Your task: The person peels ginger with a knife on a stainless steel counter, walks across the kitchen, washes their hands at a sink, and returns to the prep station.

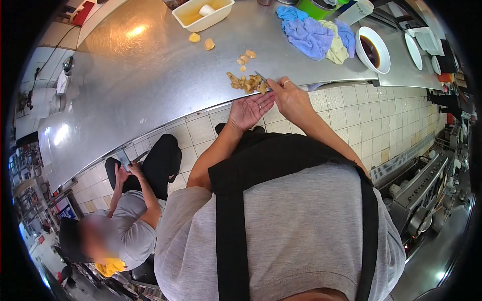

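At the counter's front edge, my right hand (291, 99) is closed round a small knife (260, 76), its blade pointing over the steel. Beside the blade lies a heap of brown scraps (246, 83) that look like ginger peelings, with a few loose bits (243, 60) farther back. My left hand (247, 111) is palm up just below the edge, under the heap, with its fingers stretched out. No object shows in that palm. Two peeled yellowish pieces (209, 44), apparently ginger, rest farther back on the counter.
A white tub (203, 19) of yellowish liquid stands at the back. Blue and yellow cloths (314, 37) and a white bowl (382, 56) of dark liquid sit to the right. On the left, a seated person (131, 210) holds a phone (123, 159). A stove (419, 185) is at far right.
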